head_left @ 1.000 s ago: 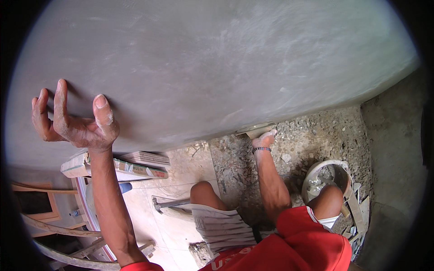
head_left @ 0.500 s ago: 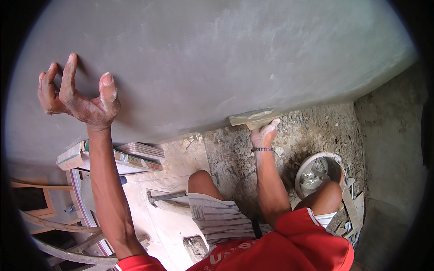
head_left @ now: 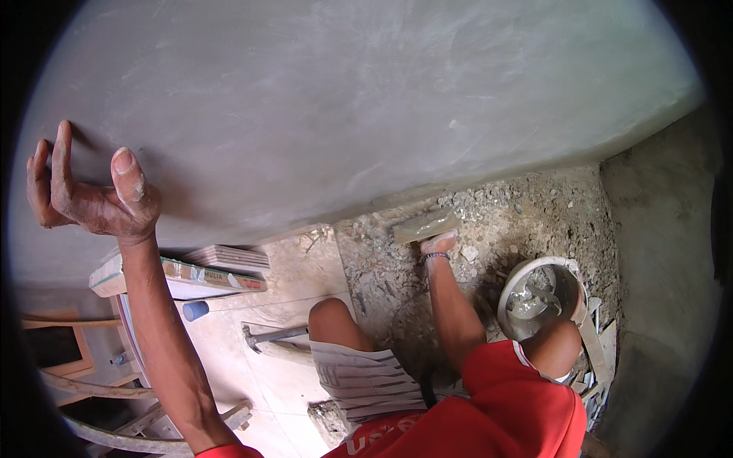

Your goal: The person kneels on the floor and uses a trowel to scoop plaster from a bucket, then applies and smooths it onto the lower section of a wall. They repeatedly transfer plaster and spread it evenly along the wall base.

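Observation:
My left hand [head_left: 99, 195] is open, with its fingertips resting on the smooth grey plastered wall [head_left: 366, 91]. My right hand [head_left: 438, 243] is closed on a trowel [head_left: 424, 225] whose blade carries wet grey material and sits just off the foot of the wall, over rubble-covered floor [head_left: 519, 214]. A white bucket [head_left: 536, 304] with grey wet mix and something metal inside stands right of my right forearm, beside my bent knee.
Stacked tiles and boxes [head_left: 191, 271] lean at the left near a blue cylinder [head_left: 195, 311]. A hammer [head_left: 271, 336] lies on pale tiles [head_left: 252, 374]. Wooden pieces and frames [head_left: 99, 385] fill the lower left. Offcuts [head_left: 599, 351] lie beside a side wall [head_left: 657, 237] at right.
My left hand rose along the wall, then shifted left and down. My right hand with the trowel moved up against the wall's foot and has since come down, away from it.

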`<action>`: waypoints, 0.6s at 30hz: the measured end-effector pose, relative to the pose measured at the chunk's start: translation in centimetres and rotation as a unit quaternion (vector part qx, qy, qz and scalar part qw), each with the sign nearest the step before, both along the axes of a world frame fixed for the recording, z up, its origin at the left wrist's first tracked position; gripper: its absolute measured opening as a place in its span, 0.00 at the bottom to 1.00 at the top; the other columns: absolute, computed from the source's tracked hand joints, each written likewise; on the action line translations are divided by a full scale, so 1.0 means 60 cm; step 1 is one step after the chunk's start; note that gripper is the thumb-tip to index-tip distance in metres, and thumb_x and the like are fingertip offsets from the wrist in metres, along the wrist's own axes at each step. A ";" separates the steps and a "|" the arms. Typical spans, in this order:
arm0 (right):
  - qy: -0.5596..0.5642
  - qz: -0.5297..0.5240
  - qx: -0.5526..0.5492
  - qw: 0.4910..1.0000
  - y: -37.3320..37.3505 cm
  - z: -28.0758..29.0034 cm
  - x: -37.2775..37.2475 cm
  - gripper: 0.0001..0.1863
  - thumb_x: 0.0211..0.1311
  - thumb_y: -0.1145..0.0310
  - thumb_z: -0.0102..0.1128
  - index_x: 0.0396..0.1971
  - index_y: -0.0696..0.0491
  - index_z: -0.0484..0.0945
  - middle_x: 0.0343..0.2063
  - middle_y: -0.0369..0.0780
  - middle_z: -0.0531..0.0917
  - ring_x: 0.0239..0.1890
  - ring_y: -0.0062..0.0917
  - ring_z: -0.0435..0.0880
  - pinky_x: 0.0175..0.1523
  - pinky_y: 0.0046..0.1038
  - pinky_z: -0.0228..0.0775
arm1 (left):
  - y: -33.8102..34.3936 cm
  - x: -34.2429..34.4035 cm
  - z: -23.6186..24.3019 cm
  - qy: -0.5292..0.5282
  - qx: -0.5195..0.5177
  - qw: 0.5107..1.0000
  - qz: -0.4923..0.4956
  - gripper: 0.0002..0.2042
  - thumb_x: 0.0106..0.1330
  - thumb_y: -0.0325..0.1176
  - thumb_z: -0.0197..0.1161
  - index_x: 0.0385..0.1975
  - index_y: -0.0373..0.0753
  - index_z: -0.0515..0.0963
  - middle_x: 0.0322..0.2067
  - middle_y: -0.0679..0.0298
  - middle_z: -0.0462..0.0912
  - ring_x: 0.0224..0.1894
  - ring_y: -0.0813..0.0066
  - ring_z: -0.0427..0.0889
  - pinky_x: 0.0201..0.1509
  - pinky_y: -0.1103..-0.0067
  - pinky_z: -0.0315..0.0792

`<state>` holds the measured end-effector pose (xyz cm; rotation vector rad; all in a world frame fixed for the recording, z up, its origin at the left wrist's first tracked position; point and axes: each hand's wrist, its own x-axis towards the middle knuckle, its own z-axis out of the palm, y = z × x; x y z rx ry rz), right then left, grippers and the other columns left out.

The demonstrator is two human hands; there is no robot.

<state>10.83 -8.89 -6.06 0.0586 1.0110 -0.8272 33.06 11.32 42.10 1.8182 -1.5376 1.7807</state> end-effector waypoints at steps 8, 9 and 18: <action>-0.001 -0.013 0.016 1.000 -0.015 -0.067 0.087 0.28 0.64 0.49 0.39 0.56 0.52 0.69 0.54 0.42 0.72 0.55 0.39 0.70 0.62 0.43 0.61 | 0.004 0.013 0.001 0.021 -0.011 0.999 -0.042 0.23 0.56 0.42 0.62 0.50 0.38 0.71 0.51 0.60 0.57 0.60 0.71 0.56 0.61 0.75 0.63; -0.009 -0.009 0.013 1.000 -0.015 -0.066 0.093 0.27 0.65 0.49 0.39 0.56 0.52 0.68 0.54 0.42 0.72 0.56 0.39 0.70 0.62 0.43 0.61 | 0.005 0.012 0.004 0.017 -0.010 0.999 -0.040 0.23 0.56 0.43 0.62 0.50 0.38 0.71 0.51 0.60 0.57 0.60 0.70 0.56 0.61 0.75 0.63; -0.061 -0.014 -0.045 0.997 -0.004 -0.006 0.094 0.27 0.66 0.49 0.36 0.57 0.51 0.66 0.54 0.43 0.70 0.56 0.39 0.69 0.60 0.47 0.63 | 0.004 0.009 0.003 0.009 -0.018 1.000 -0.020 0.25 0.56 0.47 0.62 0.51 0.41 0.70 0.52 0.59 0.57 0.61 0.69 0.54 0.60 0.75 0.63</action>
